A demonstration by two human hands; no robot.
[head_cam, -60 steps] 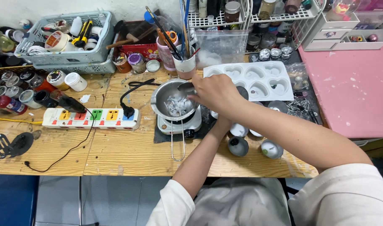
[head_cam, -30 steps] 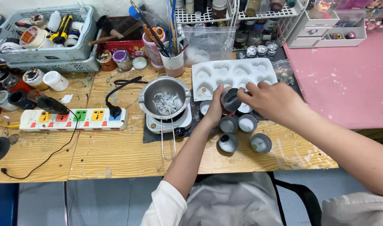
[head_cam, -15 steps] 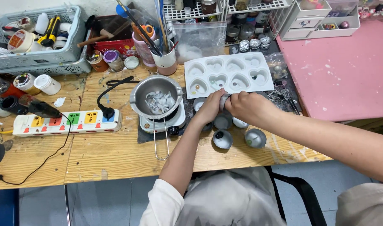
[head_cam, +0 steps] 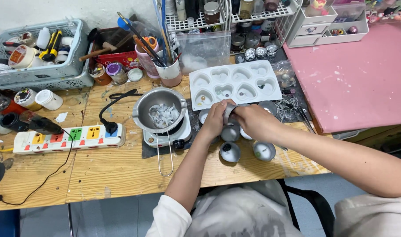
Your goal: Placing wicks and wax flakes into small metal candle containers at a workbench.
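Between both hands [head_cam: 238, 120], a small round silver tin [head_cam: 229, 113] sits tilted.

Bright, even light, soft shadows, perhaps slight edge distortion.

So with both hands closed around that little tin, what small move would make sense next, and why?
Probably set the small tin down upright on the wooden table beside the other round tins. Both the left hand and the right hand clasp it above that cluster, and those tins stand open-side up near the metal pot of white flakes.
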